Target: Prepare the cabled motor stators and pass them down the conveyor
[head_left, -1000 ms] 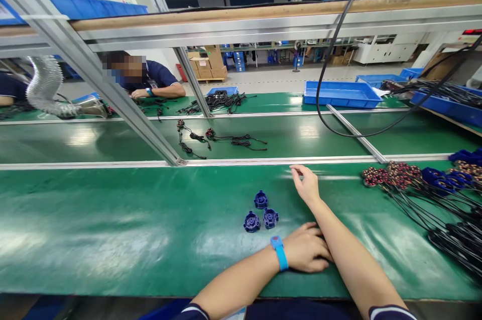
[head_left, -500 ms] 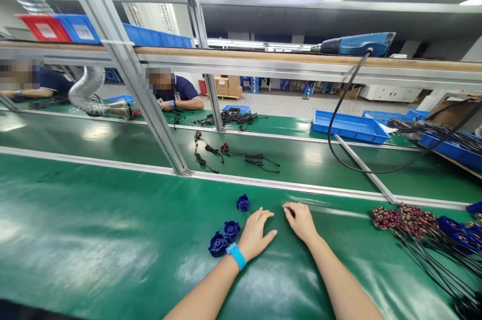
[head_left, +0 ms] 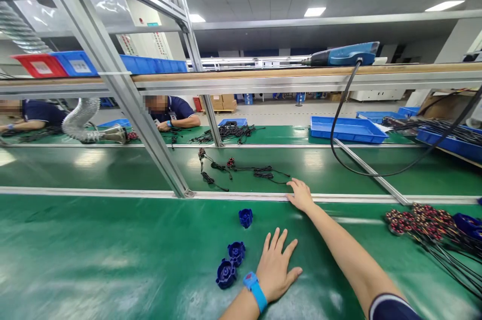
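Note:
My left hand (head_left: 276, 267), with a blue band (head_left: 255, 291) at the wrist, rests on the green mat with its fingers spread, holding nothing. Left of it lie two round blue plastic housings (head_left: 226, 274) side by side. A third blue housing (head_left: 245, 217) sits farther up, apart from them. My right hand (head_left: 300, 195) reaches over the metal rail, fingers apart and no object visible in it. Just beyond its fingertips ends a black cable (head_left: 263, 173) attached to a small copper-wound coil (head_left: 231, 162). Another coil with cable (head_left: 202, 153) lies to the left of that one.
At right is a pile of wound coils (head_left: 417, 222) with black cables. A blue heat gun (head_left: 344, 54) lies on the shelf, its cord hanging down. A blue tray (head_left: 346, 130) stands across the line. A metal post (head_left: 124, 89) rises at left; a co-worker (head_left: 178, 111) sits behind it.
My right hand has moved forward from the mat to above the rail, near the cable's end. My left hand has shifted toward me and spread its fingers. The view has tilted upward.

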Tool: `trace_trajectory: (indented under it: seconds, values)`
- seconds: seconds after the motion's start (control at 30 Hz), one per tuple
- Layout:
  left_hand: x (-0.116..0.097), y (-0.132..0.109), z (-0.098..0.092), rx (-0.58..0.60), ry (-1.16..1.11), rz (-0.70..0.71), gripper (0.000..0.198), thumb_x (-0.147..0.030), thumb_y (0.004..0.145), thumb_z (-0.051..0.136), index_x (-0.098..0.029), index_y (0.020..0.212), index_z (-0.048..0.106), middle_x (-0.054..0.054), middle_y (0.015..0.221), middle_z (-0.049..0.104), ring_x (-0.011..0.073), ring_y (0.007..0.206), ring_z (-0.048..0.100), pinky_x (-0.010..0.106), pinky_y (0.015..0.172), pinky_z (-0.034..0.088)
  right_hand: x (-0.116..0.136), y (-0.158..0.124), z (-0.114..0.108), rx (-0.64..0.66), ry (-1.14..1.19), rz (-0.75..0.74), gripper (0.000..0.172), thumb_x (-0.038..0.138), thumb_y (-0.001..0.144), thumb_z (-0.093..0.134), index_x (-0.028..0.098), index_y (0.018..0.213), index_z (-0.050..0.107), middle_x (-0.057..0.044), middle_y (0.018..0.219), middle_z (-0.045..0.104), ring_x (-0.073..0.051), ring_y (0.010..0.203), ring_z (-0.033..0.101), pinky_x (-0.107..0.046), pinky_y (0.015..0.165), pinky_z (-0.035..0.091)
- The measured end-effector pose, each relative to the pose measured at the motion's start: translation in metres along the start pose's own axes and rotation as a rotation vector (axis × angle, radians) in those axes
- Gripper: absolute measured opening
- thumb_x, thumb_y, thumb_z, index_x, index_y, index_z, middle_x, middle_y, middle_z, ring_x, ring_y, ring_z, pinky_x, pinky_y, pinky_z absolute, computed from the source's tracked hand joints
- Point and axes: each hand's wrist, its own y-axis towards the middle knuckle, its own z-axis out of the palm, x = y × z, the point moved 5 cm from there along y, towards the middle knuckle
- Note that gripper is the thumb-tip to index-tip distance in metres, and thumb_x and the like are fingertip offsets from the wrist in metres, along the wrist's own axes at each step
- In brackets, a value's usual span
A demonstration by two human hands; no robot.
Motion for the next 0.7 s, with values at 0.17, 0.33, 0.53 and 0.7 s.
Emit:
trace_trajectory:
  seconds: [0.17, 0.33, 0.53, 0.7]
  values:
    - [0.002, -0.002, -0.001, 0.004, -0.027, 0.005, 0.071, -0.062, 0.092, 0.055, -0.034, 0.154, 0.034, 0.011, 0.164, 0.02, 0.0363, 0.152, 0.011, 0.063, 0.122, 0.015, -0.018, 0.065, 0.008, 0.088, -0.035, 0.077, 0.035, 0.021, 0.081, 0.069, 0.019, 0.116, 0.063, -0.014, 0.158, 0.035, -0.035, 0.147, 0.026, -0.055, 0.114, 0.028]
    - [-0.001, -0.002, -0.005, 0.03, -0.061, -0.006, 0.072, -0.065, 0.092, 0.054, -0.033, 0.154, 0.035, 0.013, 0.164, 0.02, 0.0368, 0.152, 0.01, 0.064, 0.122, 0.013, -0.021, 0.075, 0.013, 0.166, -0.009, 0.056, 0.026, 0.035, 0.095, 0.063, 0.015, 0.113, 0.064, -0.009, 0.123, 0.064, -0.024, 0.114, 0.06, -0.048, 0.099, 0.049]
    - [0.0, -0.001, -0.001, 0.047, -0.055, -0.021, 0.07, -0.062, 0.093, 0.053, -0.033, 0.154, 0.033, 0.012, 0.165, 0.017, 0.0369, 0.152, 0.007, 0.065, 0.121, 0.011, -0.016, 0.049, 0.006, 0.22, 0.084, -0.054, 0.021, 0.038, 0.084, 0.073, 0.019, 0.092, 0.071, -0.007, 0.108, 0.069, -0.022, 0.105, 0.063, -0.039, 0.096, 0.048]
    - [-0.001, 0.0, -0.001, 0.043, -0.045, -0.011, 0.071, -0.064, 0.094, 0.051, -0.031, 0.154, 0.034, 0.013, 0.165, 0.018, 0.0377, 0.152, 0.008, 0.066, 0.121, 0.012, 0.001, 0.068, 0.003, 0.126, 0.111, -0.066, 0.042, 0.04, 0.081, 0.072, 0.023, 0.119, 0.062, -0.011, 0.152, 0.043, -0.03, 0.144, 0.033, -0.048, 0.115, 0.03]
